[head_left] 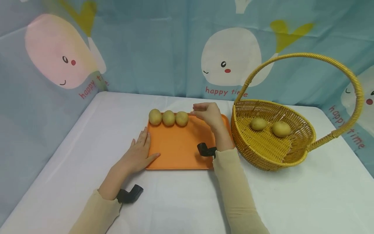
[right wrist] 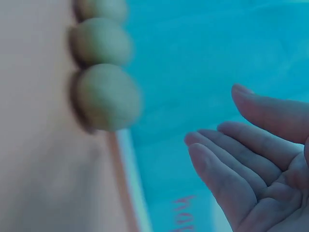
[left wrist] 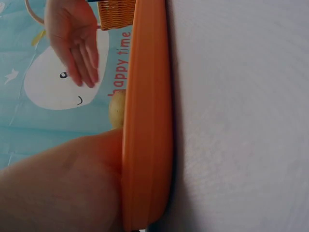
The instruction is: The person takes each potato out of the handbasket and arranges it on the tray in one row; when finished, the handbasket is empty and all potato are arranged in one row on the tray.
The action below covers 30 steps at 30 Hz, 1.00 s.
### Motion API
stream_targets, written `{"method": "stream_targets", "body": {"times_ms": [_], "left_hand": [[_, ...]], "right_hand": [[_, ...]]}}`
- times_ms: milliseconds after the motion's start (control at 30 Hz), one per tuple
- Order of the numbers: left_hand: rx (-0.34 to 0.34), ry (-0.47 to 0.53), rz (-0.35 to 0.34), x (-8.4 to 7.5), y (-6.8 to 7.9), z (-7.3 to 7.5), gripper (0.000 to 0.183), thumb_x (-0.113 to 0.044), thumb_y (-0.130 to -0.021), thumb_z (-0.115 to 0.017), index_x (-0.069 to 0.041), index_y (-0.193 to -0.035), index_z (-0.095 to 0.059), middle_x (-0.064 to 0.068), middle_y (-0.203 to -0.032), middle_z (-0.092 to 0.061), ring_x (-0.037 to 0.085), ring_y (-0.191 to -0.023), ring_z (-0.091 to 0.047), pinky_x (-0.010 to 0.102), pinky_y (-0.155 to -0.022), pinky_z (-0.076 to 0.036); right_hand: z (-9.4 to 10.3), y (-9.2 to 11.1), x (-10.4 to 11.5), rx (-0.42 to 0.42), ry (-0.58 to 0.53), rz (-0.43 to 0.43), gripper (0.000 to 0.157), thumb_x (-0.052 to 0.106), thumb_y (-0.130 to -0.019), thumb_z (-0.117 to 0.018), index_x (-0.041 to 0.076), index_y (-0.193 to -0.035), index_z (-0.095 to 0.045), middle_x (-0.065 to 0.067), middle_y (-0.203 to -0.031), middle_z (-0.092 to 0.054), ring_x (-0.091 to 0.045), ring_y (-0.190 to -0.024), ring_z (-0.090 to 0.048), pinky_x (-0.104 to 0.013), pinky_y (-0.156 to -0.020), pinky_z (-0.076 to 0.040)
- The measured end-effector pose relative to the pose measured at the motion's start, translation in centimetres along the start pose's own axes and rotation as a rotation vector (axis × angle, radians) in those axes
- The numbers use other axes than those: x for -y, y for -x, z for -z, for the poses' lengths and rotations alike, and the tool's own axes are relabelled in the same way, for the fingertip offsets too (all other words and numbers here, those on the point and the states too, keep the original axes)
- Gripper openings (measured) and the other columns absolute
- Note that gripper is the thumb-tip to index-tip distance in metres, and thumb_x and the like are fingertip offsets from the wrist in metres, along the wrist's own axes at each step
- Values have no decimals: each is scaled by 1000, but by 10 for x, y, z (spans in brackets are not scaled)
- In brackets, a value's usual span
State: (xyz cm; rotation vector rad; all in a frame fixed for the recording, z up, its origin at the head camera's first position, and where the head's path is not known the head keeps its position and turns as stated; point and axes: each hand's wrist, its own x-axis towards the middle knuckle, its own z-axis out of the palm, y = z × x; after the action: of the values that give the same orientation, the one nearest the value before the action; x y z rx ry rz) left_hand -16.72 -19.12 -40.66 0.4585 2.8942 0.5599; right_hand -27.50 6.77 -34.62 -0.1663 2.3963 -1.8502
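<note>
- Three potatoes point(head_left: 168, 118) are sitting in a close row along the far edge of the orange tray point(head_left: 175, 146), toward its left corner; two basket potatoes point(head_left: 281, 129) are lying apart from each other on the basket's woven floor.
- Each potato is looking firm and modest in weight, likely to be keeping its shape under a squeeze, though a hard drop could be bruising it.
- The skins are seeming smooth and dry, so slipping is probably a small worry; the rounded shape is making rolling the larger one.
- A good hold would be going across the widest part, with thumb and fingers on opposite sides; the tight row is leaving little space between neighbours.
- The right hand point(head_left: 208, 114) is hovering above the tray's far right part, its fingers extending loosely, thumb well apart, holding nothing.
- The left hand point(head_left: 138, 155) is resting on the tray's left rim, fingers lying straight, thumb reaching inward, gripping nothing.
- The tray is looking light and stiff, probably plastic; its rim is offering the natural hold.
- The wicker basket point(head_left: 242, 143) is standing at the right on the white-covered counter point(head_left: 187, 201), its tall handle point(head_left: 304, 54) arching above.
- Red lettering point(head_left: 226, 92) on the blue cloth point(head_left: 166, 48) behind is reading "happy time"; no brand is showing.
</note>
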Motion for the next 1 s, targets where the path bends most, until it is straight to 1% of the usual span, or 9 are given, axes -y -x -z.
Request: {"method": "stream_targets", "body": {"times_ms": [133, 267, 400, 533, 700, 767, 867, 933, 1000], "left_hand": [[0, 1, -1, 0, 1, -2, 84, -40, -96, -51, 17, -143, -9, 29, -153, 7, 44, -140, 0, 63, -107, -7], [0, 10, -6, 0, -1, -2, 85, -40, -96, -51, 17, -143, -9, 28, -153, 8, 44, -140, 0, 64, -106, -7], [1, 18, -8, 2, 0, -1, 85, -39, -96, -51, 17, -143, -8, 29, -153, 9, 45, -140, 0, 64, -106, -7], [-10, 20, -23, 1, -1, -2, 84, -38, -96, -51, 17, -143, -9, 29, -152, 7, 45, -139, -1, 63, -107, -7], [-4, 26, -29, -2, -2, -4, 84, -37, -96, -51, 18, -142, -9, 30, -152, 6, 45, -139, -1, 64, -107, -7], [-2, 22, -28, -3, -2, -4, 84, -37, -96, -52, 18, -142, -10, 30, -152, 5, 46, -139, -2, 64, -106, -8], [-7, 5, -22, -2, -1, -3, 84, -38, -95, -52, 18, -142, -10, 31, -152, 4, 46, -139, -3, 64, -106, -8], [-12, -1, -17, 0, -1, -2, 84, -38, -95, -53, 18, -142, -10, 31, -152, 4, 46, -139, -3, 64, -106, -8], [-10, 1, -12, 1, 0, -1, 85, -38, -95, -52, 18, -142, -9, 31, -152, 5, 46, -139, -2, 64, -106, -8]], "right_hand": [[26, 12, 16, 26, 2, 29, 37, 4, -87, -66, -6, -122, -61, -20, -120, -62, -27, -108, -61, -32, -89, -50], [62, 20, 29, 14, 37, 31, 38, 6, -88, -66, -5, -123, -60, -20, -122, -60, -24, -107, -61, -31, -90, -49], [102, 25, 36, -2, 172, 36, 40, 12, -88, -67, -2, -125, -60, -17, -125, -60, -13, -103, -61, -30, -91, -47], [150, 28, 25, 12, 281, 45, 44, 17, -89, -66, -3, -128, -57, -12, -121, -63, -3, -95, -62, -27, -89, -49], [199, 33, -7, -2, 194, -31, 48, 14, -93, -61, -10, -133, -47, 7, -101, -68, -1, -91, -64, -24, -85, -50], [210, 34, -17, -31, 132, -68, 48, 13, -93, -59, -9, -134, -44, 12, -97, -66, -2, -89, -65, -24, -85, -50], [216, 32, -26, -64, 36, -83, 50, 12, -92, -61, -9, -133, -44, 9, -96, -68, -5, -89, -66, -26, -86, -50], [215, 29, -28, -78, 26, -78, 51, 13, -91, -63, -9, -133, -44, 9, -97, -68, -5, -89, -66, -27, -87, -50], [215, 27, -30, -80, 70, -88, 52, 15, -91, -63, -10, -133, -45, 11, -96, -66, -4, -89, -65, -25, -86, -50]]}}
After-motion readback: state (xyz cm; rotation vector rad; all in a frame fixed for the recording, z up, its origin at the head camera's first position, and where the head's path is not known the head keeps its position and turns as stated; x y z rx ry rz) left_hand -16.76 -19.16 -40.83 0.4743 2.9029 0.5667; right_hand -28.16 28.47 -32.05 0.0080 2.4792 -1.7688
